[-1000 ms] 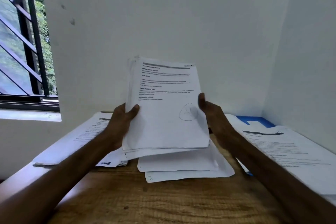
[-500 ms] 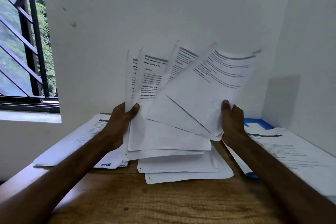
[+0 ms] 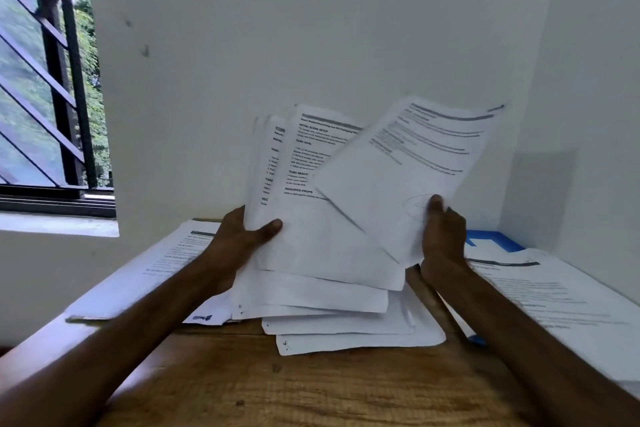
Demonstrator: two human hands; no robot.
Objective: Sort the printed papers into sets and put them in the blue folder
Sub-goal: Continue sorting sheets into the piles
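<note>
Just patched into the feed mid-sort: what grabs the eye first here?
First, the fan of printed papers held upright at centre: the left hand grips its lower left side, while the right hand pinches a top sheet tilted to the right. Loose sheets lie piled beneath on the wooden table. A corner of the blue folder peeks from under the right-side papers.

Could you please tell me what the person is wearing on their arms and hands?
Nothing visible: the left hand and right hand are bare, with no gloves, rings or watch; the left forearm and right forearm show no sleeve in frame.
</note>
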